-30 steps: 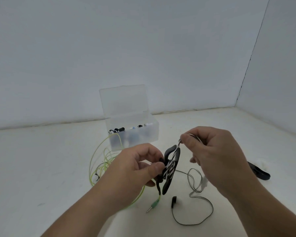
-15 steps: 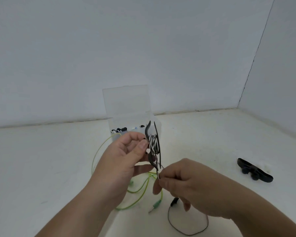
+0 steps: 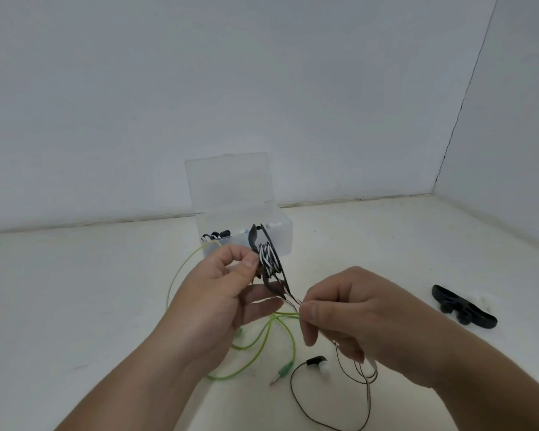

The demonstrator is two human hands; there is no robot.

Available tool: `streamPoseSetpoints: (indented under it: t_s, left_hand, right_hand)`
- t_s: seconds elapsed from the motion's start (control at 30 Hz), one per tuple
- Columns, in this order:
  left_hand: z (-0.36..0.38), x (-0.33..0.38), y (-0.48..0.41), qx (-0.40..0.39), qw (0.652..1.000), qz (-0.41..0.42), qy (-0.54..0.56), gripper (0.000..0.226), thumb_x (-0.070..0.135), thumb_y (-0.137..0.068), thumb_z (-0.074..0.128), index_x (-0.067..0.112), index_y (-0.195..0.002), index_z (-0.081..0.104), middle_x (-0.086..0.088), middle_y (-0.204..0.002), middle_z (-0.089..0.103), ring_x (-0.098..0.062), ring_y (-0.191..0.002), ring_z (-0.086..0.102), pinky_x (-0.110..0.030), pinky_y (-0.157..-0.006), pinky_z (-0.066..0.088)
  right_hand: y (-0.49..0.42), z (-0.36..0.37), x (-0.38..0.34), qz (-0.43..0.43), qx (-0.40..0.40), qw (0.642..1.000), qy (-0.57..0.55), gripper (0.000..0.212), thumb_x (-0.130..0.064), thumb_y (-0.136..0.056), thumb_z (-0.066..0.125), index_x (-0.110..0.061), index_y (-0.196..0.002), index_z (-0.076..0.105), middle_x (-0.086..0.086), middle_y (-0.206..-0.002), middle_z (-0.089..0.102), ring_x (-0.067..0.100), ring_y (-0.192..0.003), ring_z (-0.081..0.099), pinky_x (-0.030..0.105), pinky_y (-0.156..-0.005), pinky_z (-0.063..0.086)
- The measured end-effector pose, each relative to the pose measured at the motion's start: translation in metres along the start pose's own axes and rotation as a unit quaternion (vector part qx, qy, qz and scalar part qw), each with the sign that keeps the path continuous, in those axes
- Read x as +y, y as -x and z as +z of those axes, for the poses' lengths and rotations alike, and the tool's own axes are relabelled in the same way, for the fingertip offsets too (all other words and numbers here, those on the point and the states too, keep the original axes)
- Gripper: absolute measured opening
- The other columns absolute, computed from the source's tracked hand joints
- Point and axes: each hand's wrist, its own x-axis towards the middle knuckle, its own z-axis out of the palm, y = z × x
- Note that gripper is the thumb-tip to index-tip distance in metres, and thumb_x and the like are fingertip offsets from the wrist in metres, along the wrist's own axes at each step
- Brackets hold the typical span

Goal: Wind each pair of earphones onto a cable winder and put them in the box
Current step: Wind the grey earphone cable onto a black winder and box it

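Observation:
My left hand (image 3: 221, 293) pinches a black cable winder (image 3: 269, 264) held upright above the table, with black-and-white earphone cable wrapped round its middle. My right hand (image 3: 352, 318) pinches the loose black cable (image 3: 296, 301) just below the winder's lower tip. The rest of that cable trails down to the table, where a black earbud (image 3: 316, 360) lies. A green pair of earphones (image 3: 262, 340) lies loose on the table under my hands, its plug (image 3: 282, 373) pointing toward me. The clear plastic box (image 3: 280, 237) stands open behind the winder, with wound earphones inside.
A second black cable winder (image 3: 462, 307) lies on the white table at the right. White walls close the table off at the back and right. The box lid (image 3: 229, 181) stands upright.
My right hand came down from above the winder to below it, carrying the cable round. My left hand turned the winder upright and lifted it in front of the box.

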Motion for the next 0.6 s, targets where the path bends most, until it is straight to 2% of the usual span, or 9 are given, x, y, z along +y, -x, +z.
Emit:
streamPoseSetpoints:
  t_s: [0.07,0.13,0.23,0.3,0.4,0.47,0.53,0.6]
  left_hand:
    - [-0.001,-0.006,-0.002,0.014,0.995,0.040,-0.086,0.011,0.013,-0.099,0.055,0.011,-0.089,0.058,-0.017,-0.089,0.069,-0.024,-0.069,0.069,-0.034,-0.064,0.060]
    - [0.000,-0.011,-0.002,0.018,0.971,0.103,-0.214,0.018,0.010,-0.097,0.059,0.019,-0.082,0.061,-0.009,-0.086,0.067,-0.023,-0.070,0.069,-0.035,-0.066,0.060]
    - [0.000,-0.014,-0.001,-0.015,0.949,0.132,-0.286,0.018,0.007,-0.095,0.061,0.018,-0.082,0.060,-0.005,-0.082,0.070,-0.025,-0.074,0.071,-0.028,-0.064,0.059]
    - [0.000,-0.015,0.000,-0.033,0.938,0.132,-0.318,0.020,0.008,-0.095,0.061,0.022,-0.081,0.060,-0.003,-0.082,0.071,-0.026,-0.076,0.070,-0.028,-0.064,0.059]
    - [0.001,-0.016,0.001,-0.074,0.942,0.102,-0.312,0.024,0.006,-0.094,0.063,0.024,-0.079,0.061,-0.001,-0.081,0.070,-0.026,-0.074,0.068,-0.031,-0.064,0.059]
    - [0.004,-0.015,0.002,-0.111,0.954,0.071,-0.268,0.020,0.005,-0.094,0.063,0.020,-0.081,0.063,0.000,-0.081,0.070,-0.021,-0.073,0.068,-0.032,-0.064,0.057]
    - [0.007,-0.014,0.004,-0.139,0.968,0.055,-0.204,0.011,0.007,-0.092,0.066,0.015,-0.085,0.065,-0.002,-0.084,0.070,-0.021,-0.073,0.067,-0.036,-0.065,0.057]
    - [0.007,-0.012,0.005,-0.152,0.975,0.052,-0.153,0.004,0.014,-0.085,0.066,0.011,-0.088,0.065,-0.005,-0.086,0.069,-0.022,-0.073,0.066,-0.044,-0.068,0.058]
  right_hand:
    - [0.000,-0.001,0.001,-0.014,0.003,1.000,-0.001,0.030,-0.039,-0.086,0.057,-0.016,-0.073,0.072,-0.010,-0.053,0.039,0.026,-0.052,0.035,0.043,-0.056,0.037]
    - [0.000,-0.001,0.000,-0.038,0.027,0.999,-0.007,0.026,-0.036,-0.085,0.058,-0.016,-0.077,0.073,-0.007,-0.052,0.041,0.017,-0.048,0.039,0.034,-0.055,0.040]
    - [0.001,-0.003,0.000,-0.059,0.098,0.992,-0.056,0.023,-0.032,-0.082,0.061,-0.013,-0.074,0.072,0.005,-0.053,0.041,0.019,-0.048,0.035,0.031,-0.049,0.034]
    - [0.002,-0.007,0.000,-0.064,0.160,0.983,-0.060,0.022,-0.030,-0.082,0.064,-0.014,-0.070,0.071,0.007,-0.053,0.040,0.017,-0.047,0.033,0.027,-0.048,0.029]
    - [0.002,-0.010,0.001,-0.075,0.262,0.962,0.031,0.023,-0.026,-0.089,0.070,-0.018,-0.067,0.071,0.000,-0.049,0.039,0.011,-0.045,0.032,0.017,-0.044,0.029]
    - [0.002,-0.010,0.000,-0.087,0.313,0.942,0.082,0.020,-0.026,-0.087,0.071,-0.022,-0.067,0.071,0.001,-0.051,0.052,0.006,-0.046,0.041,0.013,-0.046,0.035]
    - [0.000,-0.011,0.001,-0.085,0.345,0.932,0.073,0.017,-0.027,-0.085,0.074,-0.023,-0.068,0.071,-0.001,-0.060,0.063,0.002,-0.050,0.047,0.010,-0.050,0.039]
    - [-0.003,-0.013,0.002,-0.070,0.355,0.931,0.043,0.017,-0.029,-0.085,0.074,-0.022,-0.070,0.072,-0.006,-0.052,0.058,0.001,-0.047,0.046,0.010,-0.047,0.037]
